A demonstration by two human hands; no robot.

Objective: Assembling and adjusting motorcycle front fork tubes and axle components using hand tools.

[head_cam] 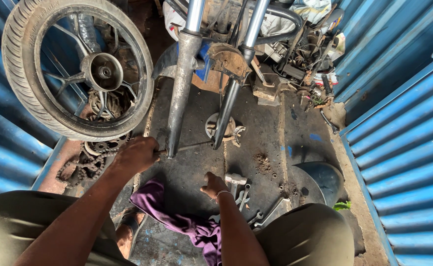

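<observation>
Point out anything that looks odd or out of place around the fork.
The front wheel is off and leans against the blue wall, so the fork legs end bare. A chain and sprocket lie loose on the floor, with spanners scattered nearby.

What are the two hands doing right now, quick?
Left hand: closed on the axle rod at the fork leg's foot.
Right hand: closed around the hammer.

Two long grey metal fork legs (182,93) are seen, shiny on top and dull below. The crumpled purple cloth (177,216) looks soft and matt.
</observation>
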